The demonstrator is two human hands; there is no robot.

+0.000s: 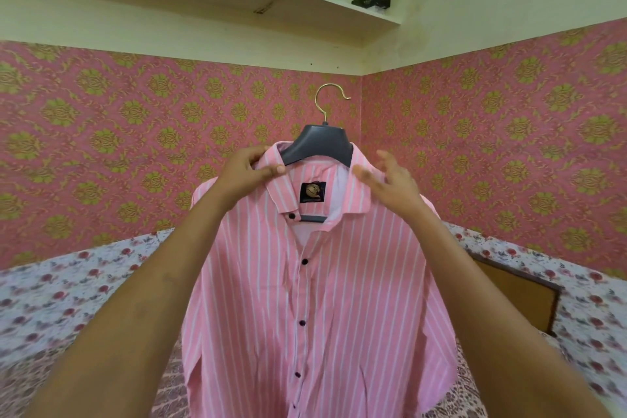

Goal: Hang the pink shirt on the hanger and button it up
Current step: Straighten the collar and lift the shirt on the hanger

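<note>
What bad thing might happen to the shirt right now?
The hook hangs on nothing, and only the left hand pinches the collar; the right hand is open. If that pinch slips, the pink shirt and hanger may drop onto the bed. The top button is undone, so the collar could slide off the hanger.

Shirt (339, 299) on hanger (319, 142). Left hand (247, 173) pinches collar (276, 192) left of hanger. Right hand (393, 183) right of hanger, fingers spread, contact unclear. Buttons (305, 261) below hanger fastened, collar one undone.
</note>
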